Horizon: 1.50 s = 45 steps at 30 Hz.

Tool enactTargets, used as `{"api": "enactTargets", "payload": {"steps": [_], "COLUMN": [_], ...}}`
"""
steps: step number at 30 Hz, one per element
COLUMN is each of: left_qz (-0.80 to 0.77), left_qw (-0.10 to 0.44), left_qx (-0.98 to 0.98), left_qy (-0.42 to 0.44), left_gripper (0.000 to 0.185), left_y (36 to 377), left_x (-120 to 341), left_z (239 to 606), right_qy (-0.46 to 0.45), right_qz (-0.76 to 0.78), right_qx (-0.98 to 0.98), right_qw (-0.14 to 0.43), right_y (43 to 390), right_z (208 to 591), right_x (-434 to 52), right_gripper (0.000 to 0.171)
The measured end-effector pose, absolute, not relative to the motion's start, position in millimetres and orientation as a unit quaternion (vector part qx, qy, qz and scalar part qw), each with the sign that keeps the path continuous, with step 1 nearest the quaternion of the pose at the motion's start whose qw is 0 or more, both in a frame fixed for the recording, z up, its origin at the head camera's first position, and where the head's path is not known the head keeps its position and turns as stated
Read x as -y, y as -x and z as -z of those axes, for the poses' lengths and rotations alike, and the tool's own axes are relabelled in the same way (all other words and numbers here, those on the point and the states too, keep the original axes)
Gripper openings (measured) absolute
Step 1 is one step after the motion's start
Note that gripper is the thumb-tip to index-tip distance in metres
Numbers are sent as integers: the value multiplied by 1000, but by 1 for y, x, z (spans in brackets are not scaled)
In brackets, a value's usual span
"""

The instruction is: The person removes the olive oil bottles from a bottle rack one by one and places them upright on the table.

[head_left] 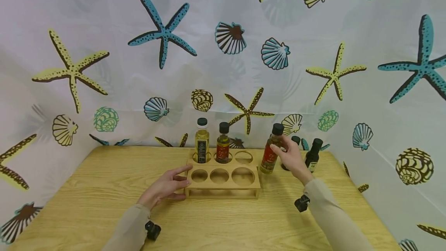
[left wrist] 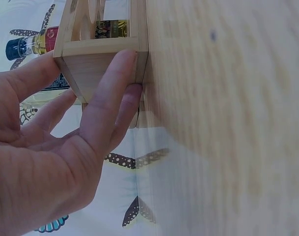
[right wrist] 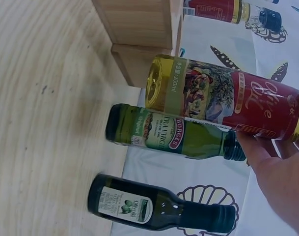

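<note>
While the right hand (head_left: 292,159) grips the red-label bottle (head_left: 270,154) near its neck, tilted, base lifted off the table (head_left: 87,200) right of the rack (head_left: 223,177) | left hand (head_left: 165,187): fingers straight, pressed on rack's left end | two dark bottles (head_left: 313,155) behind, one mostly hidden by hand | rack's two bottles (head_left: 212,146): labels unreadable.

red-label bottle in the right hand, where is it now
In the head view the red-label bottle is tilted in the right hand, just right of the rack, with two dark bottles behind it.
</note>
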<state>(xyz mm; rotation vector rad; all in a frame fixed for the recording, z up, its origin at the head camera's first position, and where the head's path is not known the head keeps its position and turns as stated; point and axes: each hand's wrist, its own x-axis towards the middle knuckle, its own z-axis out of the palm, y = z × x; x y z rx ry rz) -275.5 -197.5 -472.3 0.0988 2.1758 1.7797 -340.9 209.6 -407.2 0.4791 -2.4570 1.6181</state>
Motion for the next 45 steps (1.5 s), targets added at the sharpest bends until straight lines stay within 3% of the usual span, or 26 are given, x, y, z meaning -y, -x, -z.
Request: {"api": "enactTargets", "payload": {"steps": [18,45], "left_qz": [-613,-629], "left_qw": [182,168], "left_qx": [-767,-758], "left_qy": [-52,-27], "left_gripper": [68,61], "left_y": [280,278], "left_x": [202,198], "left_z": [477,474], "right_qy": [-161,-149], "right_qz": [-511,-512], "right_qx": [842,846], "right_qw": [62,26], "right_y": [332,328], "right_z": [431,445], "right_x": [-224,-234], "right_gripper": [40,52]}}
